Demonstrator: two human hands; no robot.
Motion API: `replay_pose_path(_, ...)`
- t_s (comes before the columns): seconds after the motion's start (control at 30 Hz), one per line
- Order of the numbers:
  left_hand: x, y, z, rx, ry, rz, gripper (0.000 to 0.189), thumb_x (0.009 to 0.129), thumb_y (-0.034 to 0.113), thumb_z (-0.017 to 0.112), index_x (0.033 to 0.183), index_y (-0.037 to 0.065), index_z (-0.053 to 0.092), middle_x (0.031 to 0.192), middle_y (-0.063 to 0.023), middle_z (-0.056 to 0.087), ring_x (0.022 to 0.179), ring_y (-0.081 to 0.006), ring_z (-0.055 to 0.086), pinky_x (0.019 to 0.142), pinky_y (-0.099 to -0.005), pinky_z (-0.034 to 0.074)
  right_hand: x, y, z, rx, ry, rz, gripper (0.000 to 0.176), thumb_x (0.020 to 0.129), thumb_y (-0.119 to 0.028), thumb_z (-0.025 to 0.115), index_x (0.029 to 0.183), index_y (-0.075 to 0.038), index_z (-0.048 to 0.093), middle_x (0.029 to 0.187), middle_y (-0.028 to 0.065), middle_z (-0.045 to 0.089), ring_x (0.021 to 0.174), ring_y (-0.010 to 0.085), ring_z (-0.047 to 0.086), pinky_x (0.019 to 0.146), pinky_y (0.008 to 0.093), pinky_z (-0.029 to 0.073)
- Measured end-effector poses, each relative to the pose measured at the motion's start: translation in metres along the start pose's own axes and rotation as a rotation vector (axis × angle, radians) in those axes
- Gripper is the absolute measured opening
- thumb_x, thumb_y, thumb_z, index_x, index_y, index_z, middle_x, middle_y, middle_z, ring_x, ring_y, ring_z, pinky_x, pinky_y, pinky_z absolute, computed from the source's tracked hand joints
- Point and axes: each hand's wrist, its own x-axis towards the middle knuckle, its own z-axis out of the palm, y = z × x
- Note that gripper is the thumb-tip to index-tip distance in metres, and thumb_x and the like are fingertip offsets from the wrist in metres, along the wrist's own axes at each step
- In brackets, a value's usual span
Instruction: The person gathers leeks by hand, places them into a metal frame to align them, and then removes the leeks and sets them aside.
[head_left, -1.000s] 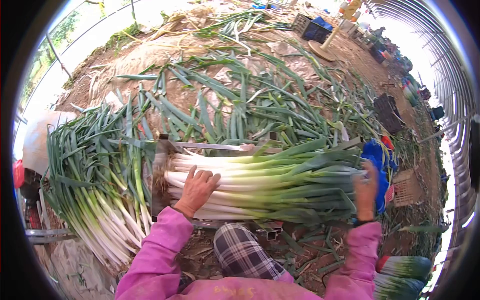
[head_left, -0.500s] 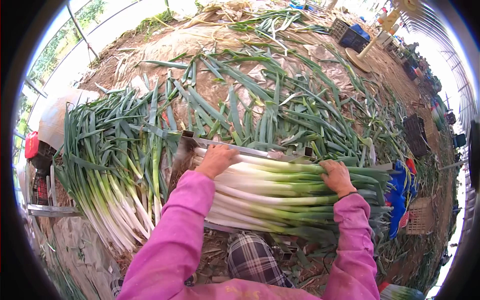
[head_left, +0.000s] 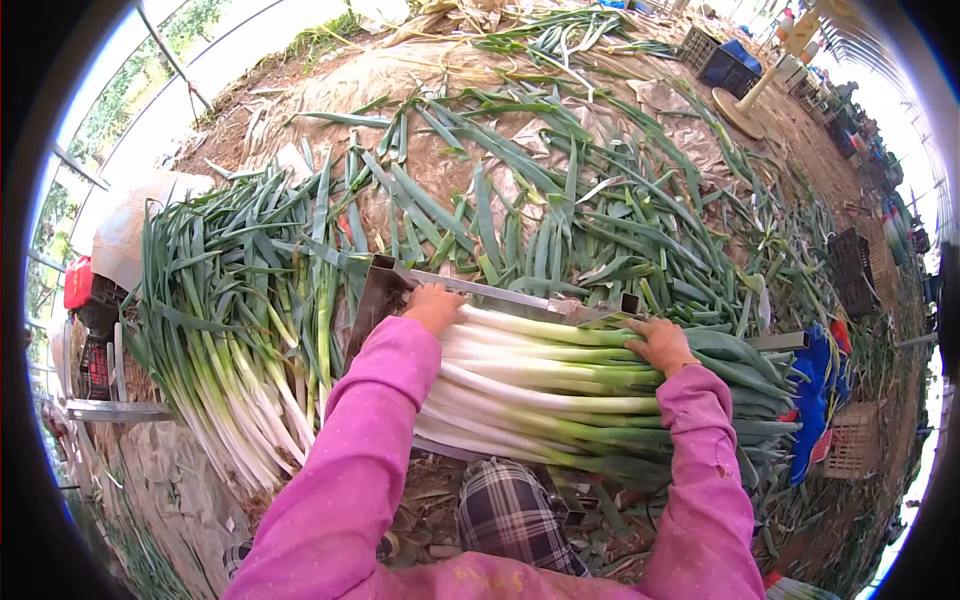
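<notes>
A thick layer of long green onions (head_left: 540,385) lies sideways in a metal frame (head_left: 500,292), white ends at the left and green leaves at the right. On the white ends near the frame's upper left corner rests my left hand (head_left: 434,307), its fingertips hidden among the stalks. My right hand (head_left: 662,345) lies over the green part at the upper right, thumb and fingers apart on the stalks. Left of the frame is a second pile of green onions (head_left: 240,340), roots toward me.
Loose green leaves (head_left: 540,200) cover the ground beyond the frame. A blue cloth (head_left: 812,400) hangs at the frame's right end, beside a tan crate (head_left: 853,440). Dark crates (head_left: 851,272) stand farther right. A red container (head_left: 78,283) is at the far left.
My left hand has shifted slightly left and up along the white ends. My right hand has moved slightly left on the green part. The whole view has shifted a little.
</notes>
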Motion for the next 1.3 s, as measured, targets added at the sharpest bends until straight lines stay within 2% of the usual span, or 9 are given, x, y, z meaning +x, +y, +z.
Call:
replay_pose_path(0.17,-0.075,0.02,-0.034,-0.332,0.382,0.301,0.03,0.089,0.036,0.059,0.114,0.019,0.065,0.106,-0.0125,0.063,0.103,-0.0286,0.06,0.086,-0.0414,0.048,-0.038,-0.017,-0.018,-0.016,0.682,-0.171,0.054,0.078,-0.039,0.071,0.124,-0.012,0.06,0.109,0.0115,0.062,0.109,0.0332,0.055,0.097,0.0515,0.04)
replay_pose_path(0.3,-0.137,0.022,-0.01,-0.153,0.278,0.41,0.022,0.086,0.025,0.059,0.102,0.011,0.064,0.098,-0.0119,0.061,0.096,-0.0306,0.059,0.082,-0.0408,0.048,-0.118,-0.036,-0.019,0.192,0.087,-0.248,0.027,0.071,-0.02,0.072,0.094,-0.009,0.064,0.103,0.0102,0.06,0.098,0.0326,0.056,0.079,0.0447,0.046)
replay_pose_path(0.4,-0.129,0.018,-0.01,-0.109,0.31,0.434,0.016,0.082,0.019,0.057,0.094,0.01,0.063,0.092,-0.0106,0.06,0.091,-0.0298,0.06,0.08,-0.0408,0.049,-0.131,-0.046,-0.004,0.196,0.384,-0.244,0.027,0.066,-0.013,0.07,0.092,-0.01,0.063,0.093,0.0087,0.057,0.092,0.0306,0.055,0.077,0.0421,0.046)
replay_pose_path(0.53,-0.114,0.027,-0.019,-0.004,0.228,0.555,0.008,0.08,0.016,0.056,0.08,0.008,0.059,0.083,-0.0094,0.06,0.082,-0.0291,0.062,0.071,-0.0419,0.051,-0.13,-0.044,-0.018,0.15,0.355,-0.235,0.026,0.065,-0.013,0.072,0.089,-0.009,0.062,0.091,0.0087,0.056,0.09,0.031,0.055,0.075,0.0428,0.046)
replay_pose_path(0.67,-0.102,0.021,-0.062,-0.087,0.575,0.486,0.009,0.075,0.016,0.061,0.072,0.008,0.057,0.075,-0.0089,0.058,0.069,-0.03,0.061,0.057,-0.0416,0.051,-0.13,-0.049,-0.069,0.147,0.443,-0.205,0.027,0.064,-0.01,0.074,0.09,-0.01,0.064,0.088,0.009,0.056,0.088,0.0321,0.056,0.073,0.0432,0.047)
replay_pose_path(0.73,-0.082,0.016,-0.065,-0.084,0.578,0.383,0.011,0.074,0.017,0.063,0.08,0.008,0.06,0.082,-0.0092,0.06,0.082,-0.0295,0.062,0.066,-0.0425,0.051,-0.109,-0.052,-0.075,0.12,0.56,-0.221,0.029,0.065,-0.011,0.074,0.092,-0.011,0.065,0.088,0.0077,0.057,0.09,0.0314,0.056,0.074,0.0436,0.047)
replay_pose_path(1.07,-0.041,0.011,-0.039,-0.019,-0.084,0.165,0.031,0.084,0.035,0.064,0.105,0.013,0.066,0.102,-0.0122,0.066,0.104,-0.0317,0.06,0.089,-0.0447,0.046,-0.036,-0.019,-0.041,0.103,-0.064,-0.1,0.037,0.082,-0.034,0.067,0.111,-0.011,0.064,0.101,0.0166,0.068,0.098,0.0372,0.062,0.086,0.0469,0.047)
replay_pose_path(1.17,-0.032,0.006,-0.033,-0.036,-0.122,0.146,0.033,0.085,0.037,0.063,0.108,0.013,0.065,0.1,-0.012,0.067,0.103,-0.0317,0.061,0.088,-0.0459,0.047,-0.032,-0.02,-0.034,0.091,-0.045,-0.063,0.038,0.083,-0.034,0.066,0.112,-0.01,0.061,0.102,0.0169,0.068,0.098,0.0374,0.062,0.085,0.0468,0.048)
replay_pose_path(1.3,-0.03,-0.003,-0.011,-0.094,0.105,0.156,0.029,0.083,0.032,0.065,0.103,0.012,0.064,0.096,-0.0118,0.068,0.099,-0.0322,0.062,0.084,-0.0484,0.048,-0.035,-0.024,-0.01,0.062,0.329,-0.073,0.036,0.074,-0.021,0.073,0.107,-0.012,0.061,0.092,0.01,0.065,0.093,0.0316,0.061,0.079,0.046,0.047)
